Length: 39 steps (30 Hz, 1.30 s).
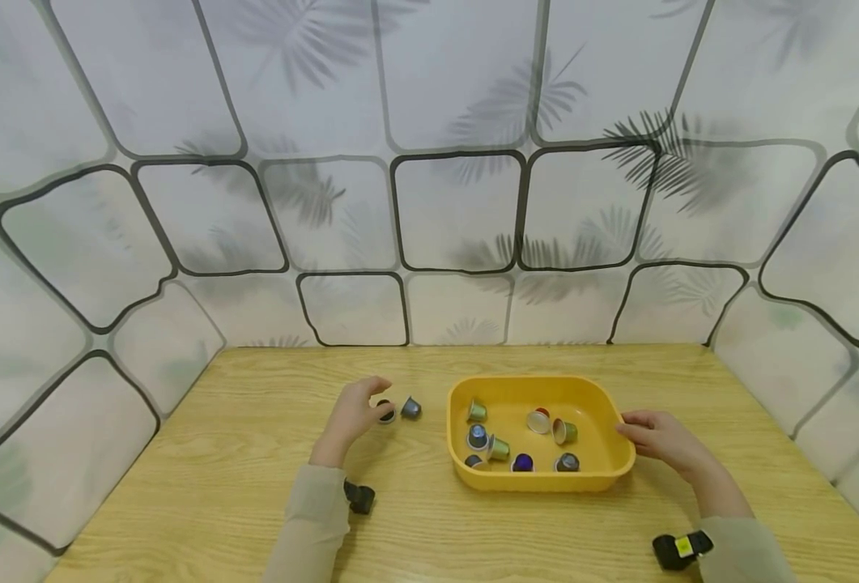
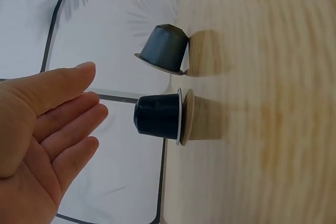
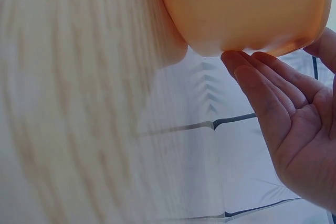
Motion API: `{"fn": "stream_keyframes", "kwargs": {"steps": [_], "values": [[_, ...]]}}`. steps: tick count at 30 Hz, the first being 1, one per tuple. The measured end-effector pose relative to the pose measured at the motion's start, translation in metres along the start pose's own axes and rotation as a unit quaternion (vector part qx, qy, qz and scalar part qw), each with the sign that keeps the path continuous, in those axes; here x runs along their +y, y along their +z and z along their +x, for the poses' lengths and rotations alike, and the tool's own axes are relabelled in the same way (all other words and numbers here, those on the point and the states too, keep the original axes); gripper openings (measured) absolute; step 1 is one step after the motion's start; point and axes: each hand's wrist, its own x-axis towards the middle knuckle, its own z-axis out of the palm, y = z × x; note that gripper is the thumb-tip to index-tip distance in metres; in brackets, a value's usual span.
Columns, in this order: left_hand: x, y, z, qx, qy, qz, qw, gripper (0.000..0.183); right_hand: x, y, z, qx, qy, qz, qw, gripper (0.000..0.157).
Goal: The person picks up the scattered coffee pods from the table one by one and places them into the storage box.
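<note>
Two coffee capsules lie left of a yellow tray [image 1: 538, 481]: a black capsule [image 2: 156, 116] standing on its rim, and a dark grey capsule [image 2: 165, 48] beside it. My left hand [image 1: 349, 419] hovers at the black one, thumb and fingers spread apart; the left wrist view shows a gap between the fingertips and the capsule. At the tray's right end my right hand [image 1: 665, 441] holds the rim, fingers against the outer wall and thumb at the upper edge, its tip hidden. Inside the tray lie several capsules, among them a purple capsule [image 1: 523, 462] and a green capsule [image 1: 499, 448].
The wooden table [image 1: 225, 453] ends at a patterned curtain [image 1: 458, 210] along the back and both sides. A black wrist camera [image 1: 359, 496] is worn on the left wrist, another camera [image 1: 680, 549] on the right.
</note>
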Motion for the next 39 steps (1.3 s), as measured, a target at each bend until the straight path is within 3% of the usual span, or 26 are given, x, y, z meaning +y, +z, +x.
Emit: {"fn": "stream_keyframes", "kwargs": {"steps": [13, 39], "values": [[-0.0058, 0.0008, -0.0029, -0.048, -0.033, 0.005, 0.9983, 0.037, -0.0007, 0.0014, -0.0012, 0.004, 0.009, -0.005, 1.000, 0.054], [-0.0063, 0.0000, -0.0044, -0.068, -0.026, 0.002, 0.9973, 0.036, -0.0025, -0.0001, -0.0006, 0.001, 0.008, -0.002, 1.000, 0.055]]}}
